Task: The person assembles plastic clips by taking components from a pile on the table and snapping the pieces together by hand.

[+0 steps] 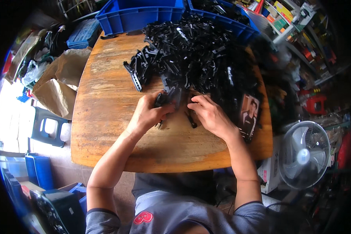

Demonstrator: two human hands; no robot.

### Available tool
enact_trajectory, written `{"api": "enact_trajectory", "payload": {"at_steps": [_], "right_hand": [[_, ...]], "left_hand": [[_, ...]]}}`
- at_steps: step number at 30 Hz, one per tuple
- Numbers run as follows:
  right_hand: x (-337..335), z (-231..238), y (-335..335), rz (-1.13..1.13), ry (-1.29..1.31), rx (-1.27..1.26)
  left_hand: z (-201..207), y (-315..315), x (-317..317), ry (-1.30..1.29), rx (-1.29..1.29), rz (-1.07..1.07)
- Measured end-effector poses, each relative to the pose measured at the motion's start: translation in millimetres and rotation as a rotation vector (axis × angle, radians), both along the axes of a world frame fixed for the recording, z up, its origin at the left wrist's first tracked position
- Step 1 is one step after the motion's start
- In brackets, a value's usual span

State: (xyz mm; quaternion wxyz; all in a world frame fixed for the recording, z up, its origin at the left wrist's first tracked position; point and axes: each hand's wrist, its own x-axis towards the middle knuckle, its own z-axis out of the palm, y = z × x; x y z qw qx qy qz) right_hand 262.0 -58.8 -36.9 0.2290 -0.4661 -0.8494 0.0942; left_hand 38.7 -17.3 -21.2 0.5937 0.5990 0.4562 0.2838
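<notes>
My left hand (149, 111) is closed round a black plastic part (161, 99) at the near edge of a big heap of black plastic parts (199, 54). Motion blurs the far end of what it grips. Just to the right, my right hand (210, 113) has its fingers curled inward, with the fingertips pinched by a small dark piece that I cannot make out. Between the hands a small black part (191, 120) lies on the wooden table (105, 101). One long black part with a row of light slots (135, 80) rests at the heap's left edge.
Two blue bins (140, 19) stand at the table's far side; the right one (238, 25) holds more black parts. A phone (248, 117) with a lit screen lies at the right. Beyond the table are a fan (303, 156), a stool (46, 126) and a brown paper sack (60, 78).
</notes>
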Motion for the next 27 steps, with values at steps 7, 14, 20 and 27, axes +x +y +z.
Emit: {"api": "enact_trajectory", "payload": {"at_steps": [7,14,20,27], "right_hand": [[-1,4,2,-0.008,-0.031,0.049],[3,3,6,-0.004,0.059,0.016],[-10,15,-7,-0.015,0.502,-0.096],[-22,25,-18,0.009,0.912,-0.299]], "left_hand": [[-1,-1,5,-0.079,-0.073,0.034],[-2,-1,2,-0.159,-0.078,-0.011],[-6,-1,2,-0.126,-0.067,-0.03],[3,-17,7,0.03,0.251,-0.138]]}}
